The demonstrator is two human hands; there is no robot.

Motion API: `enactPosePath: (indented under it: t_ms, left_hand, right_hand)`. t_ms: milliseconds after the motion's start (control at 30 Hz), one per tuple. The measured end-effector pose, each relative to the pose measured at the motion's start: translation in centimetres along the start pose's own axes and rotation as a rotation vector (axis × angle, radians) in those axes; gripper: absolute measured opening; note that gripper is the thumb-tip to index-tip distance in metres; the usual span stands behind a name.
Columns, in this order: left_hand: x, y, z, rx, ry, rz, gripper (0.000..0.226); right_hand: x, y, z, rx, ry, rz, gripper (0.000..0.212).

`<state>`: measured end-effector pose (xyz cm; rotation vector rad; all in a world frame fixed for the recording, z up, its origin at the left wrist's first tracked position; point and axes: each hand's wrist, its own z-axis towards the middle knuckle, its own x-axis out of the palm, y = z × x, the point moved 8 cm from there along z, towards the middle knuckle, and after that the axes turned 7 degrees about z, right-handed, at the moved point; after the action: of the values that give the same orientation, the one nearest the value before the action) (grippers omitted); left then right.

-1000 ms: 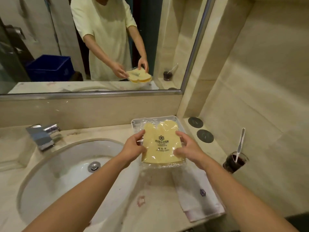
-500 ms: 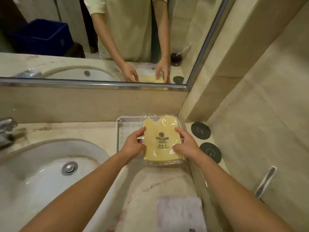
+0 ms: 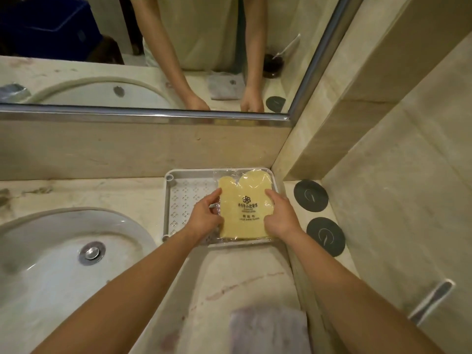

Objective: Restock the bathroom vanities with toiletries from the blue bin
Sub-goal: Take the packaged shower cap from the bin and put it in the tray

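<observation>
**One packet in tray; restocking judged incomplete**

The packet [image 3: 244, 208] is gripped at both sides. The left hand [image 3: 204, 218] is pinched on one edge, and the right hand [image 3: 279, 215] is curled over the other. The packet lies between the hands, in the tray [image 3: 178, 200] beneath them, and is not yet released. Only this packet is seen there. Further items from the bin [image 3: 46, 24], seen only in the mirror, are judged outstanding.
</observation>
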<state>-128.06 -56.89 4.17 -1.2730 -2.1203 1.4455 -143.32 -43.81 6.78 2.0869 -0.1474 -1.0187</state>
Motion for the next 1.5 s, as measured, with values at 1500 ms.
enactPosePath:
  t_ms: [1500]
  left_hand:
    - [-1.8, -0.2, -5.0, 0.116, -0.151, 0.188, 0.051]
  right_hand:
    - [1.5, 2.2, -4.9, -0.236, -0.123, 0.052, 0.045]
